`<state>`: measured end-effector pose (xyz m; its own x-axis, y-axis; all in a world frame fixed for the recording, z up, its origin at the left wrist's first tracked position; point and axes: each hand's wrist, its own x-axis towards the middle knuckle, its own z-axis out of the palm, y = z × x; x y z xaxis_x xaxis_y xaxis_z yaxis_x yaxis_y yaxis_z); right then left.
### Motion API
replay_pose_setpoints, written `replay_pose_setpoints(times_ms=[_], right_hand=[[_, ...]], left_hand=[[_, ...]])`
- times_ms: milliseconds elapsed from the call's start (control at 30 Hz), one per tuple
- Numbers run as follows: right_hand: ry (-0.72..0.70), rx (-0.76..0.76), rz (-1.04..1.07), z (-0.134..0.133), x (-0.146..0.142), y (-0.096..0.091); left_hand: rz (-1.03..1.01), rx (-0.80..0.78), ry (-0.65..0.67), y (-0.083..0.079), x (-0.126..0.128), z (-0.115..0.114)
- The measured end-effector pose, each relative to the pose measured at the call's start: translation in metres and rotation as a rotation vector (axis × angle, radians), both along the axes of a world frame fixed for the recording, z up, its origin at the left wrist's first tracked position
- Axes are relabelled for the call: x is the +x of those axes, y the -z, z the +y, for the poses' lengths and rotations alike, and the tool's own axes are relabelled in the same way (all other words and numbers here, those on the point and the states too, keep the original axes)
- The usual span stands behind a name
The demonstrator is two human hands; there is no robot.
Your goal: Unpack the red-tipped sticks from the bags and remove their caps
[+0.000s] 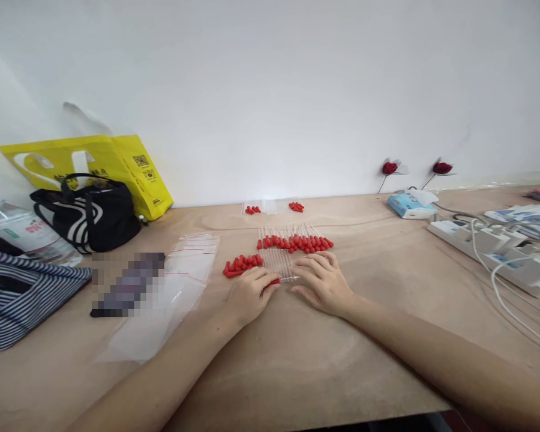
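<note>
On the table in front of me lie several droppers, thin clear tubes with red bulbs. One row of red bulbs (242, 264) lies by my left hand (253, 293). That hand's fingers and thumb are closed around a dropper (274, 281), whose red bulb shows at the fingertips. Its tube is mostly hidden. My right hand (323, 283) rests palm down with fingers apart, at the right end of the side-by-side clear tubes (276, 264). Just beyond my hands is a fanned group of droppers (297, 242), bulbs toward me.
Farther back, near the wall, lies a clear bag of droppers (276, 207). Flat clear zip bags (175, 300) are to the left, beside a black pouch (94, 216) and a yellow bag (130, 174). On the right are a tissue pack (409, 206) and a corded power strip (490, 252).
</note>
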<state>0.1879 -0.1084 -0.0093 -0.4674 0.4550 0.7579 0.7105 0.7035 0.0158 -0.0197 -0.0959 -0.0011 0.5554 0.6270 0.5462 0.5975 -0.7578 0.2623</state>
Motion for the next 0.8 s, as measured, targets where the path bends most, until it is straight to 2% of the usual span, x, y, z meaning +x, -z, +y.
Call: replay_pose_setpoints(times_ms=[133, 267, 500, 800], right_hand=[[-0.066, -0.069, -0.021, 0.0058, -0.0021, 0.0062], [-0.134, -0.097, 0.014, 0.0082, -0.0052, 0.0097], [-0.176, -0.068, 0.046, 0.0055, -0.0058, 0.0081], [-0.222, -0.025, 0.027, 0.0044, -0.0043, 0.0083]], left_hand=[[0.015, 0.123, 0.018, 0.0058, 0.0052, 0.0002], [0.019, 0.161, 0.039, 0.0059, 0.0063, 0.0013], [0.017, 0.2, 0.096, 0.0056, 0.0051, 0.0042], [0.121, 0.316, 0.066, 0.0018, 0.0046, -0.0014]])
